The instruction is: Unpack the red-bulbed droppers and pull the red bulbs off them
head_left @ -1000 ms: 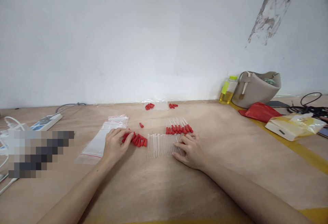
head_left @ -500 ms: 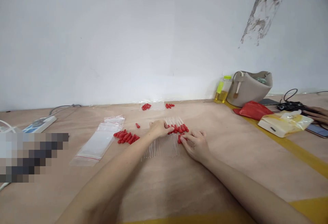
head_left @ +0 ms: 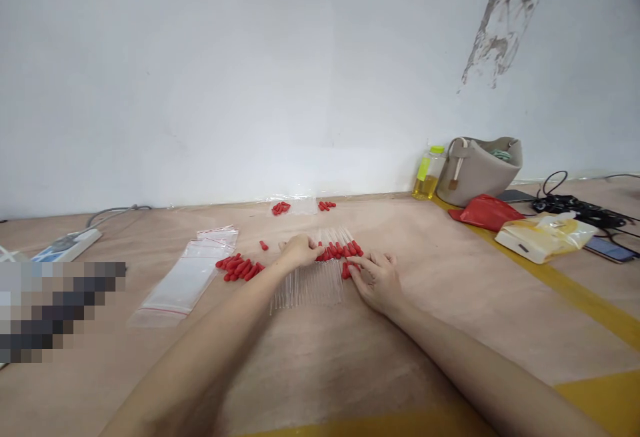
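A row of clear, thin glass dropper tubes [head_left: 307,287] lies on the brown table covering in front of me. Just beyond it is a row of droppers with red rubber bulbs [head_left: 340,250], their pale stems pointing away. My left hand [head_left: 299,250] is closed at the left end of that row, its fingertips on a red bulb. To the right of the tubes, my right hand [head_left: 377,280] pinches at a small group of red rubber bulbs [head_left: 346,270] with thumb and forefinger. A pile of loose bulbs [head_left: 240,267] lies left of my left forearm.
Clear zip bags [head_left: 183,280] and a power strip [head_left: 70,247] lie to the left. Small bulb groups [head_left: 281,208] sit near the wall. At right stand a bottle [head_left: 427,173], a grey bag [head_left: 480,170], a red pouch [head_left: 487,213], a tissue pack [head_left: 545,237] and a phone [head_left: 610,249].
The view has shifted slightly. My left hand has moved a little left along the bulb row, uncovering more bulbs. A person's hand at the far right has gone out of view.
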Available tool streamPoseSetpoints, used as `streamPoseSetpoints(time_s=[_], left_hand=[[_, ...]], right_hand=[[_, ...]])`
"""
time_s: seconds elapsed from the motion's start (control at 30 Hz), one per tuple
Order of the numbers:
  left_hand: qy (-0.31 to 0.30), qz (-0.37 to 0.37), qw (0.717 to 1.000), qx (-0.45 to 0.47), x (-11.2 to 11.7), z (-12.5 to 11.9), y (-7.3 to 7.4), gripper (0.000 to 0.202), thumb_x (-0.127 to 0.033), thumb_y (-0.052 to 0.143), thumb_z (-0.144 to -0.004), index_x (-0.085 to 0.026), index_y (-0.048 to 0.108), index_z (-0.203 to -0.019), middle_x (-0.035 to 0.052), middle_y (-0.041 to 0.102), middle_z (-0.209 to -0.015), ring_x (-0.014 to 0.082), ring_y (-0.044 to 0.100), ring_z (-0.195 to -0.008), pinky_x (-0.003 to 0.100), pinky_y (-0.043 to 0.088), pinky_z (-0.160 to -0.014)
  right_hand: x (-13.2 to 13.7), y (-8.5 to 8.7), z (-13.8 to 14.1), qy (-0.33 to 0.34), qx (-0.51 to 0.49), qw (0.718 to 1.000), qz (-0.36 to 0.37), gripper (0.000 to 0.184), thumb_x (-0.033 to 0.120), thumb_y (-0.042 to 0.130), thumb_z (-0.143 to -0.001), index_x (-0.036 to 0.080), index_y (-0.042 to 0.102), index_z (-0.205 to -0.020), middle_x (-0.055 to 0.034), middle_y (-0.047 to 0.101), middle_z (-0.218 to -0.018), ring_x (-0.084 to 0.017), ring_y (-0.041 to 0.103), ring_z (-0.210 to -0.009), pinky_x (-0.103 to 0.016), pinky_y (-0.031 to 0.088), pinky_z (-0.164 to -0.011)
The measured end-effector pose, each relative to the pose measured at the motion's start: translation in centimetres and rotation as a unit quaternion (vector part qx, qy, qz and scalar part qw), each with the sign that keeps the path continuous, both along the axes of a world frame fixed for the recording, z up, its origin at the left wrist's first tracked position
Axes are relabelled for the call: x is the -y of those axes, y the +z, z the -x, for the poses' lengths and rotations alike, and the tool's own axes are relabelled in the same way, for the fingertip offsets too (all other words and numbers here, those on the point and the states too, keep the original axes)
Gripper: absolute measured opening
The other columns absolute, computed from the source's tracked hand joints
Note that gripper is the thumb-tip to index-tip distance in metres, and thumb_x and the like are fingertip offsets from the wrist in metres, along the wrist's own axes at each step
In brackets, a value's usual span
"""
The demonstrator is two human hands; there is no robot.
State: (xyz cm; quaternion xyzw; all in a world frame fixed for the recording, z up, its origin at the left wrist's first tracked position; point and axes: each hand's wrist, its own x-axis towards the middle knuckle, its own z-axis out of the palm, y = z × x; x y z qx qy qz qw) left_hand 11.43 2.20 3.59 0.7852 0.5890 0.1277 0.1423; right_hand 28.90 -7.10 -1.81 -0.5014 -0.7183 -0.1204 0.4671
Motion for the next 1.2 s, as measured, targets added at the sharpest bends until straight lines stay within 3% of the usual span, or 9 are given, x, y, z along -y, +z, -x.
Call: streamPoseSetpoints(time_s=[0.13,0.27,0.37,0.47,0.57,0.73,0.83,1.03,1.2], left_hand=[[-0.001,-0.064,0.998,0.026,3.5,4.2,0.2,0.024,-0.039,0.048,-0.076,-0.019,0.061,-0.078,0.0028,0.065,-0.08,0.0197,0.057,-0.079,0.034,0.034,-0.077],[-0.091,-0.301,0.949,-0.019,6.9,8.7,-1.0,0.017,-0.031,0.046,-0.079,-0.02,0.059,-0.075,0.0036,0.063,-0.079,0.0206,0.054,-0.08,0.039,0.029,-0.081],[-0.15,-0.384,0.909,-0.057,8.3,10.1,-2.0,0.015,-0.025,0.046,-0.08,-0.019,0.059,-0.076,0.0031,0.062,-0.075,0.0188,0.054,-0.076,0.038,0.029,-0.078],[-0.179,-0.431,0.883,-0.049,9.1,9.9,-2.7,0.012,-0.022,0.048,-0.079,-0.019,0.059,-0.079,0.0031,0.063,-0.074,0.0173,0.055,-0.073,0.036,0.029,-0.074],[-0.195,-0.448,0.872,-0.025,9.7,9.2,-3.2,0.01,-0.022,0.05,-0.079,-0.019,0.06,-0.08,0.0028,0.064,-0.073,0.0166,0.055,-0.072,0.036,0.029,-0.074],[-0.21,-0.441,0.872,0.015,10.2,8.9,-3.5,0.008,-0.021,0.052,-0.078,-0.019,0.059,-0.081,0.0015,0.064,-0.071,0.0157,0.055,-0.07,0.035,0.029,-0.073],[-0.206,-0.44,0.874,0.029,10.2,8.9,-3.5,0.007,-0.021,0.053,-0.078,-0.019,0.059,-0.081,0.0019,0.064,-0.073,0.0164,0.055,-0.072,0.036,0.029,-0.075],[-0.225,-0.404,0.886,0.039,10.1,8.1,-3.4,0.021,-0.031,0.057,-0.078,-0.021,0.06,-0.096,0.0056,0.064,-0.093,0.0209,0.054,-0.09,0.041,0.028,-0.086],[-0.256,-0.405,0.877,0.032,10.1,8.0,-3.7,0.01,-0.023,0.052,-0.083,-0.022,0.061,-0.086,-0.0003,0.065,-0.078,0.0157,0.055,-0.081,0.04,0.026,-0.089]], right_hand=[[-0.1,-0.4,0.1,-0.007,0.001,1.0,-0.012,0.023,0.023,0.05,-0.079,0.022,0.062,-0.099,-0.0042,0.055,-0.083,-0.016,0.051,-0.077,-0.032,0.034,-0.074],[0.4,-0.3,0.8,0.002,0.039,0.998,-0.055,0.043,0.032,0.053,-0.077,0.019,0.05,-0.119,-0.0117,0.051,-0.107,-0.023,0.049,-0.096,-0.037,0.038,-0.081],[1.2,0.1,1.7,0.037,0.092,0.992,-0.083,0.057,0.04,0.054,-0.076,0.019,0.04,-0.127,-0.0129,0.049,-0.117,-0.026,0.045,-0.108,-0.042,0.035,-0.089],[1.8,0.5,2.7,0.072,0.134,0.984,-0.089,0.057,0.043,0.053,-0.077,0.02,0.039,-0.128,-0.0095,0.056,-0.111,-0.025,0.046,-0.109,-0.047,0.026,-0.097],[2.0,0.5,3.4,0.097,0.16,0.98,-0.073,0.05,0.039,0.052,-0.08,0.021,0.042,-0.126,-0.006,0.062,-0.102,-0.022,0.051,-0.102,-0.047,0.021,-0.099],[1.9,0.1,3.9,0.128,0.176,0.975,-0.044,0.043,0.031,0.049,-0.085,0.016,0.043,-0.124,-0.0036,0.065,-0.082,-0.016,0.054,-0.087,-0.039,0.028,-0.093],[1.8,-0.2,3.9,0.131,0.182,0.974,-0.036,0.026,0.025,0.048,-0.085,0.022,0.055,-0.11,0.0002,0.063,-0.071,-0.015,0.053,-0.079,-0.038,0.03,-0.089],[1.9,-0.1,4.1,0.139,0.194,0.971,-0.031,0.018,0.023,0.047,-0.085,0.023,0.061,-0.096,0.0012,0.061,-0.065,-0.014,0.049,-0.07,-0.035,0.032,-0.082],[2.5,0.4,4.5,0.148,0.194,0.967,-0.069,0.016,0.021,0.047,-0.085,0.023,0.062,-0.089,0.0034,0.058,-0.058,-0.012,0.046,-0.064,-0.041,0.024,-0.088]])
